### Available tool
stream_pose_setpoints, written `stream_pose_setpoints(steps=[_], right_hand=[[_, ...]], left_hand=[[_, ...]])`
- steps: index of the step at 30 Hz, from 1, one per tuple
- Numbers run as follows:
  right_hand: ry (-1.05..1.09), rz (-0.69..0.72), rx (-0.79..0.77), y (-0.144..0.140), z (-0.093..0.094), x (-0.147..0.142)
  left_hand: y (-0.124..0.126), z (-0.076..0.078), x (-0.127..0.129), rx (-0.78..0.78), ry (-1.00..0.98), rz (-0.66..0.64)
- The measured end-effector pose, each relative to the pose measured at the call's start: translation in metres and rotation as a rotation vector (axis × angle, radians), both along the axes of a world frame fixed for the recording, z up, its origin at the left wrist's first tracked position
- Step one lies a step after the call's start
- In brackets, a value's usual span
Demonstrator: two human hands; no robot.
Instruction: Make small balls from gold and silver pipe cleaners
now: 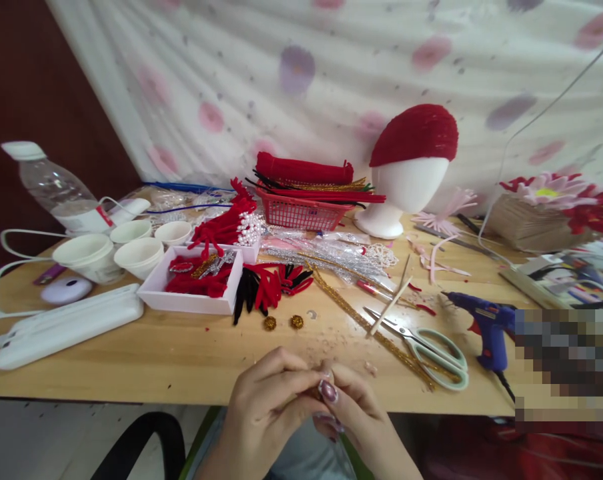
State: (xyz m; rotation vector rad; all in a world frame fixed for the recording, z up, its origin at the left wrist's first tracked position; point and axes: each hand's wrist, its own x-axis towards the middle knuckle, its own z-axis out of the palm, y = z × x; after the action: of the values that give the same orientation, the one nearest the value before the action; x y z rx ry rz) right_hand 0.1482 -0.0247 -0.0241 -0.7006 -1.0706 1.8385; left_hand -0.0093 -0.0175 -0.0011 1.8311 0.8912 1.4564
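my hands pinched together at the near edge of the table

my left hand (266, 407) and right hand (354, 413) meet fingertip to fingertip, closed on something tiny i can't make out, just over the wooden table (156, 360). two gold beads (283, 323) lie just ahead, scissors (426, 347) and a blue glue gun (484, 327) off to my right.

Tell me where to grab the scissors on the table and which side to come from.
Take the scissors by the pale green loop handles, probably from the near right: the loops lie toward the table's front edge, while the blades point up-left, away from the person. A gold strip crosses beside them, so lift straight up.
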Motion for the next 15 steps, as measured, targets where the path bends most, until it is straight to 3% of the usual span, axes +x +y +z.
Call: stream_pose_setpoints(steps=[3,10,15], right_hand=[[-0.177,0.027,0.054,0.008,0.008,0.009],[-1.256,-0.115,0.388,0.054,0.036,0.044],[-1.494,-0.068,0.393,0.075,0.036,0.039]], left_hand=[[0.003,-0.006,0.0,0.008,0.034,0.014],[0.019,-0.035,-0.016,-0.026,0.165,0.241],[0.021,-0.044,-0.025,-0.106,0.163,0.185]])
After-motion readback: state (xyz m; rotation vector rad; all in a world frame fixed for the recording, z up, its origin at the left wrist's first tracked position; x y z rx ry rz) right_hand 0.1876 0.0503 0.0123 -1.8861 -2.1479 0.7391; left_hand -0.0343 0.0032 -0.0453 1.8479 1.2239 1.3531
